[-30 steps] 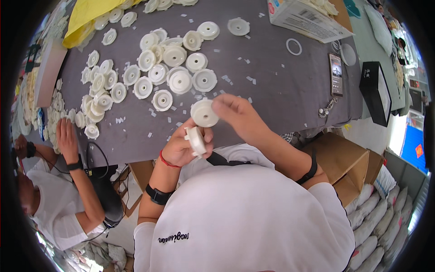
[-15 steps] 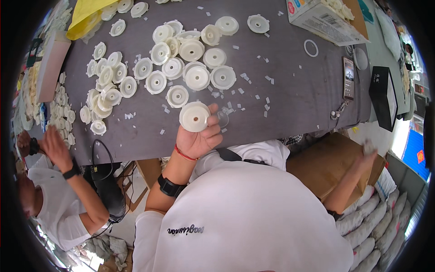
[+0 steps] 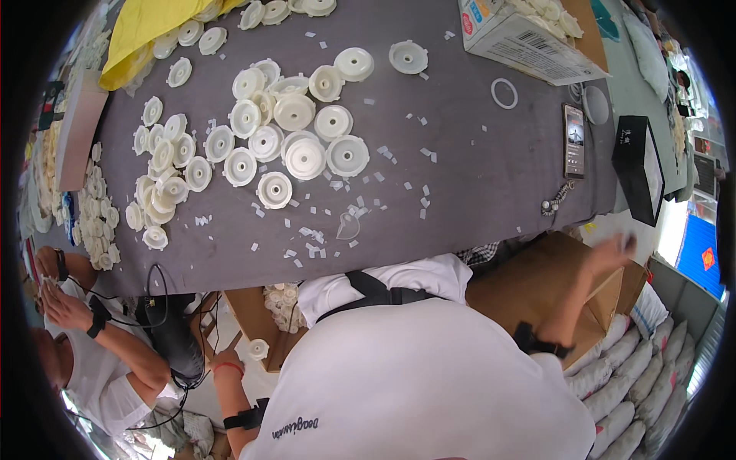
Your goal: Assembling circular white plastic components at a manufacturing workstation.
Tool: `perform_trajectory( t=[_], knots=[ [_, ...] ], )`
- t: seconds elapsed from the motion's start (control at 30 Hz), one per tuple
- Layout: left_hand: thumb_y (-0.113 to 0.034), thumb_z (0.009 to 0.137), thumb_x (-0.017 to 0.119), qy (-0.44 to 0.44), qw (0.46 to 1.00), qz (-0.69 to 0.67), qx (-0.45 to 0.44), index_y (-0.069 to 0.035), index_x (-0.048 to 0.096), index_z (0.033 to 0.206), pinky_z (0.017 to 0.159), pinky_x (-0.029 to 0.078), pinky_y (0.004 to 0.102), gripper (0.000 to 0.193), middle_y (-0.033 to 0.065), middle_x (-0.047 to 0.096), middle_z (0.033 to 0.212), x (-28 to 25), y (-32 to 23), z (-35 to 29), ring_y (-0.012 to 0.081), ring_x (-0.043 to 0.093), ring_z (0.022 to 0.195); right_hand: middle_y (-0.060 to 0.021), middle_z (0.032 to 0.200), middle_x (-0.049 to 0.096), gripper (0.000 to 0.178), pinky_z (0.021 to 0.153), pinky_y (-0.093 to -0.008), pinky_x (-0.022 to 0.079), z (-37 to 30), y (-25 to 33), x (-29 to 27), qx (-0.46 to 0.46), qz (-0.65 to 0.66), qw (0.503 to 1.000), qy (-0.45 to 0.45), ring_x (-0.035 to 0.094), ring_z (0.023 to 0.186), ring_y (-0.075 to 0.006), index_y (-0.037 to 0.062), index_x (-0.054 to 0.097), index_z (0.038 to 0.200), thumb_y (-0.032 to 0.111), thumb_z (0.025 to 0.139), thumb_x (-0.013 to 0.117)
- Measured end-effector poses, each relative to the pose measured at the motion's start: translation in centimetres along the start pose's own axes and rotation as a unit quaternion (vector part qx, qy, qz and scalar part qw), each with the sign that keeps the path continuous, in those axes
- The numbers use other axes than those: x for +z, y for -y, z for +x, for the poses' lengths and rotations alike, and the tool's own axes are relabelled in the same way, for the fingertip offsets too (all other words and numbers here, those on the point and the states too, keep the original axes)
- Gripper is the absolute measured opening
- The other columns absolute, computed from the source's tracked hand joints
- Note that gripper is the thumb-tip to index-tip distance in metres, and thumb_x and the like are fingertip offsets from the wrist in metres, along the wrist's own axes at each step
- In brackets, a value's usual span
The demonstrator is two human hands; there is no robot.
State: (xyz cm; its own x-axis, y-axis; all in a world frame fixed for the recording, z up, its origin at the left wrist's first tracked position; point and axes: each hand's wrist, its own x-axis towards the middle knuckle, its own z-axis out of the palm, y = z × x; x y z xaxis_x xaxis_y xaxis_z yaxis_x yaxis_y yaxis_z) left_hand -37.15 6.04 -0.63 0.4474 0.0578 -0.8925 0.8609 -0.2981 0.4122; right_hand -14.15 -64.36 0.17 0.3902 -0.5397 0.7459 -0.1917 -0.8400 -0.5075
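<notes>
Off the worktop's (image 3: pixel 460 161) near edge, the left hand (image 3: pixel 228 358) is beside a white disc (image 3: pixel 258 349), grip undeterminable. More white discs (image 3: pixel 294 113) lie toward the far left corner. Off the near right corner, the right hand (image 3: pixel 609 254) is blurred; its grip cannot be told.

left fingers (image 3: pixel 231 355) beside white disc (image 3: pixel 259 349) | right fingers (image 3: pixel 616 247) near carton (image 3: pixel 529 280) | more discs (image 3: pixel 294 113) on table (image 3: pixel 475 169)

The setting is a workshop: many similar white plastic discs (image 3: pixel 294 113) lie in clusters on a grey table (image 3: pixel 460 176) at upper centre, filled sacks (image 3: pixel 619 396) are stacked at lower right, and 1 co-worker (image 3: pixel 100 376) occupies the lower left.
</notes>
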Motion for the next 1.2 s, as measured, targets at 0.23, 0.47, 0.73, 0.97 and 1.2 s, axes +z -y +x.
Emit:
perform_trajectory(
  t=[0.23,0.47,0.73,0.97,1.2],
  knots=[
    [-0.021,0.087,0.058,-0.244,0.849,0.257,0.391,0.001,0.053,0.114,0.086,0.043,0.0359,0.036,0.018,0.058,0.106,5.6,-21.4,4.9,0.0278,0.057,0.097,-0.018,0.133,0.041,0.068,0.101,-0.039,0.034,-10.5,26.9,18.6,-0.274,0.174,0.816,0.478,0.038,0.124,-0.0328,0.0014,0.03,0.135,0.027,0.081,0.062],
    [-0.033,0.077,0.066,-0.359,0.696,0.412,0.465,-0.01,0.048,0.127,0.103,0.027,0.0491,0.058,0.0191,0.041,0.131,9.4,-27.6,12.0,0.0354,0.036,0.124,-0.0172,0.122,0.048,0.074,0.095,-0.0423,0.036,-15.6,29.7,18.5,-0.321,0.191,0.76,0.531,0.044,0.112,-0.0343,-0.0001,0.034,0.132,0.022,0.071,0.07],
    [-0.025,0.07,0.071,-0.223,0.735,0.328,0.549,-0.009,0.049,0.125,0.106,0.023,0.0512,0.062,0.0165,0.043,0.13,9.9,-24.3,11.3,0.0339,0.037,0.123,-0.0151,0.117,0.052,0.08,0.09,-0.0403,0.04,-14.9,27.4,8.1,-0.24,0.297,0.745,0.547,0.049,0.107,-0.0319,0.0,0.033,0.133,0.023,0.068,0.075],
    [-0.034,0.062,0.079,-0.216,0.712,0.204,0.637,-0.002,0.045,0.127,0.099,0.034,0.0451,0.08,0.0191,0.043,0.131,11.5,-25.8,8.8,0.035,0.043,0.118,-0.0177,0.128,0.046,0.068,0.095,-0.0362,0.042,-13.7,28.5,6.0,0.366,0.536,0.34,0.68,0.049,0.117,-0.0236,-0.0015,0.031,0.134,0.034,0.085,0.062],
    [-0.026,0.064,0.079,-0.253,0.677,0.144,0.676,-0.002,0.049,0.123,0.09,0.039,0.0443,0.071,0.0167,0.053,0.115,11.4,-25.6,6.1,0.033,0.052,0.103,-0.013,0.123,0.048,0.051,0.091,-0.0335,0.043,-15.8,31.6,3.7,0.424,0.505,0.199,0.725,0.049,0.113,-0.0202,0.0013,0.031,0.134,0.029,0.094,0.047]
  ],
)
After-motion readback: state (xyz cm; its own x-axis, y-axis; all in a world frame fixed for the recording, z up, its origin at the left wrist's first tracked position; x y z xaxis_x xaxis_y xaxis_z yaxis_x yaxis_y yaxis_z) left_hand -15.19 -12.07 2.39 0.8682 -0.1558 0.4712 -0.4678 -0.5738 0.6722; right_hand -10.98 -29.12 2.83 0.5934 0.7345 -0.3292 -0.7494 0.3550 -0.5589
